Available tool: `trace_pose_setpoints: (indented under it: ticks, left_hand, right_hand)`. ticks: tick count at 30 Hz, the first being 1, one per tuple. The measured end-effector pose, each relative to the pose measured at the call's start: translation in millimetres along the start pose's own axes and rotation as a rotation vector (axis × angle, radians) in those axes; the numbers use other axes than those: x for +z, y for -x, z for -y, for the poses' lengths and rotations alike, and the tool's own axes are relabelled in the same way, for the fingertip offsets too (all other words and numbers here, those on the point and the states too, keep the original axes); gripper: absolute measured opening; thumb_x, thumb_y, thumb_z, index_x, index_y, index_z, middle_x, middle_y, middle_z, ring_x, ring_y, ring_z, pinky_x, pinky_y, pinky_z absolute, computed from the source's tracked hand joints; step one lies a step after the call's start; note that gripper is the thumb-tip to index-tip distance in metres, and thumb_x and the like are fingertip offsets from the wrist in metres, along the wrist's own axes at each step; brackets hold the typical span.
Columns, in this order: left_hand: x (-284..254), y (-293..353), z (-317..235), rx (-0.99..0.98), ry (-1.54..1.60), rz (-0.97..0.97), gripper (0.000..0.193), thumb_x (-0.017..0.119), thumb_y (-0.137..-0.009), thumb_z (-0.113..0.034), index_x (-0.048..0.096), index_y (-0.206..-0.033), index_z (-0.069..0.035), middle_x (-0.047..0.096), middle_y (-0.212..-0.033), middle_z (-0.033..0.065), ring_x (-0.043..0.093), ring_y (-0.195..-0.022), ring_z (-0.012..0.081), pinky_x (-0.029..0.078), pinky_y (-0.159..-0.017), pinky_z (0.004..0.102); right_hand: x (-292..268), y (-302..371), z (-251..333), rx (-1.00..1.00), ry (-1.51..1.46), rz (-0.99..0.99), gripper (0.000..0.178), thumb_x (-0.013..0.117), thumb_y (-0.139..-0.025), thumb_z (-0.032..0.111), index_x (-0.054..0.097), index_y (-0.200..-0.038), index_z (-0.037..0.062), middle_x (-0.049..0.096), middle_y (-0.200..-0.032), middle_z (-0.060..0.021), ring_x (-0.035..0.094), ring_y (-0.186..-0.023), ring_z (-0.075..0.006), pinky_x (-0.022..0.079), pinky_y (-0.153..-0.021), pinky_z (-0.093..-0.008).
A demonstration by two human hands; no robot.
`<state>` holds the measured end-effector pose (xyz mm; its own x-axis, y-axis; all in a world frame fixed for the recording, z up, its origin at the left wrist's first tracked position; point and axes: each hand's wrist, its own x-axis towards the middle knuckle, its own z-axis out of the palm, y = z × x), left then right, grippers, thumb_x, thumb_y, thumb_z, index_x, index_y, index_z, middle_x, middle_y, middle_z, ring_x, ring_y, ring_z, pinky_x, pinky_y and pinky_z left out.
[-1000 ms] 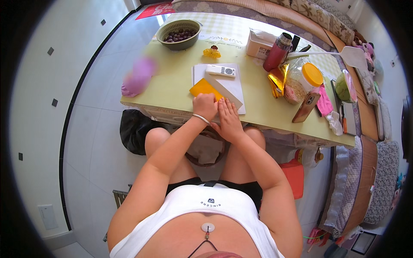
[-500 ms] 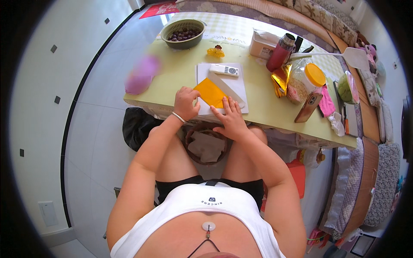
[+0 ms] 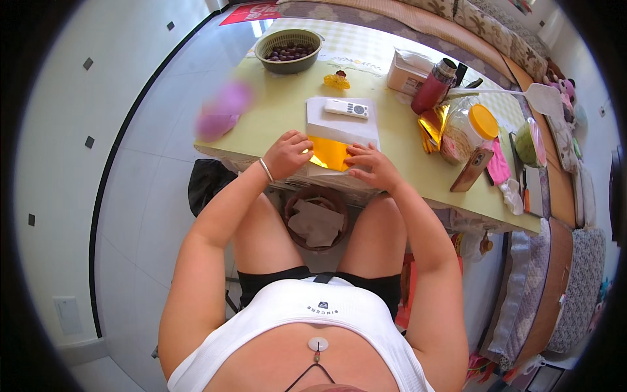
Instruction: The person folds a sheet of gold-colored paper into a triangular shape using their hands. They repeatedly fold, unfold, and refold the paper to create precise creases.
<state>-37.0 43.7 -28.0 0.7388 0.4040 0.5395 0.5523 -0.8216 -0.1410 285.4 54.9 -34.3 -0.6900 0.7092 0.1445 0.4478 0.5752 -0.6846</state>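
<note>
A shiny gold foil paper sheet (image 3: 328, 154) lies near the table's front edge, on top of white paper sheets (image 3: 359, 130). My left hand (image 3: 289, 155) has its fingers curled together at the sheet's left edge, pinching it there. At the right edge, my right hand (image 3: 374, 166) touches the foil with bent fingertips, its thumb held apart from the fingers. A white remote control (image 3: 347, 108) rests on the white sheets just beyond the foil. Fingers partly cover both side edges of the foil.
Behind stand a basket of dark round fruit (image 3: 289, 52) and a yellow hair claw (image 3: 337, 80). A purple balloon (image 3: 222, 114) sits left. On the right are a red thermos (image 3: 434, 85), yellow-lidded jar (image 3: 482, 122) and phone (image 3: 471, 171). Below is a waste basket (image 3: 317, 245).
The gold sheet, earlier slanted with a pale flap showing, now lies squarer with gold facing up. My right hand has gone from lying flat on it to its right edge.
</note>
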Motion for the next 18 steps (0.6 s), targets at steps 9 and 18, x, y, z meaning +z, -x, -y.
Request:
trace_pose_setpoints:
  ticks: [9,18]
  left_hand:
    - [4,-7,-21,-0.167,0.254,0.031,0.020,0.069,-0.069,-0.007,0.068,-0.089,-0.006,0.067,-0.099,0.0085,0.063,-0.097,0.0288,0.050,-0.091,0.0418]
    - [13,-3,11,-0.326,0.472,0.025,0.026,0.076,-0.066,-0.004,0.075,-0.092,-0.010,0.069,-0.100,0.0066,0.062,-0.099,0.0291,0.050,-0.089,0.0399]
  right_hand:
    - [44,-27,25,0.034,0.224,-0.355,0.021,0.079,-0.075,0.014,0.064,-0.088,0.0052,0.066,-0.112,-0.0115,0.057,-0.111,-0.0367,0.049,-0.094,-0.0431]
    - [68,-28,48,0.100,0.324,-0.521,0.035,0.083,-0.076,0.024,0.059,-0.092,0.0029,0.060,-0.118,-0.0161,0.053,-0.115,-0.0382,0.045,-0.098,-0.0443]
